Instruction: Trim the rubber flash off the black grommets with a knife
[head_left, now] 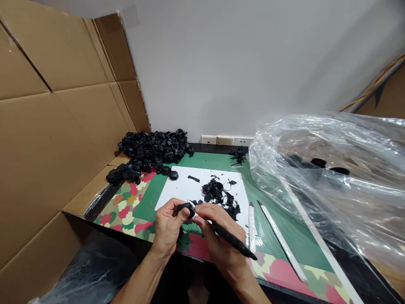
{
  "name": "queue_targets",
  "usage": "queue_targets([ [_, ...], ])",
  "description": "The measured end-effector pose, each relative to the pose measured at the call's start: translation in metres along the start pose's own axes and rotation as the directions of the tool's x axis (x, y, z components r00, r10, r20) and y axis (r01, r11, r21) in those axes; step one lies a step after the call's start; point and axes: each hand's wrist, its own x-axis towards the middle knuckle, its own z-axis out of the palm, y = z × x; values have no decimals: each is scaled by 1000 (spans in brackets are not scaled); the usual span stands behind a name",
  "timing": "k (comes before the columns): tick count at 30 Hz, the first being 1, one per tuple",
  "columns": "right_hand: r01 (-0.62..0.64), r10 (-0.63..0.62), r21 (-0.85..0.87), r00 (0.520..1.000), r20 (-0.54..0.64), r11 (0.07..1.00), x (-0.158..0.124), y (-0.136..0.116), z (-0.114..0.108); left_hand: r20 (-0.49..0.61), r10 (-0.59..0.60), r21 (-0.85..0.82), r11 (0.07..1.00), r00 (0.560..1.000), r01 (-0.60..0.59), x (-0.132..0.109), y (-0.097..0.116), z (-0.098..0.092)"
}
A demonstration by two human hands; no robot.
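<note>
My left hand [168, 226] is closed, pinching a small round black rubber part [186, 208] between thumb and fingers above the front of a white sheet. Right up against it is my right hand [223, 234], closed around a slim black-handled trimming knife [234, 241]. The handle's tapered end points back toward the lower right; the knife's working tip is hidden at the part. Just beyond my hands, curly black shavings [215, 190] lie heaped on the white paper sheet [177, 185].
A large pile of black rubber parts [155, 147] fills the back left, beside a tall cardboard wall [63, 126]. Two white pen-like sticks [281, 240] lie at right. A clear plastic bag [316, 139] with black parts covers the right side. More scraps [238, 156] sit near the sockets.
</note>
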Motion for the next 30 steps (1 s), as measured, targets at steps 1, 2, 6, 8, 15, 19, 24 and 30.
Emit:
queue_targets([
  [1,-16,16,14,1000,-15,1000,0,-1,0,2,5,-5,1000,1000,-5,0,0,1],
  [2,-24,25,19,999,-20,1000,0,-2,1,3,9,-12,1000,1000,-9,-1,0,1],
  [6,23,-22,-73,999,24,997,-5,-2,1,15,-5,-32,999,1000,6,-2,0,3],
  [8,83,-79,-141,996,30,986,-8,1,-1,29,-8,-20,1000,1000,9,-3,1,3],
  [15,25,-83,-308,980,-179,951,5,13,-19,35,-34,-39,999,999,35,-2,4,-1],
  [19,-158,138,-105,974,-178,982,10,10,-18,35,-44,-90,995,998,47,0,4,-1],
  [24,-360,366,121,930,-31,925,8,6,-11,13,-48,-124,991,999,49,0,2,-3],
  [30,-455,452,192,890,60,870,8,6,-9,36,-109,-217,969,993,115,2,4,-3],
])
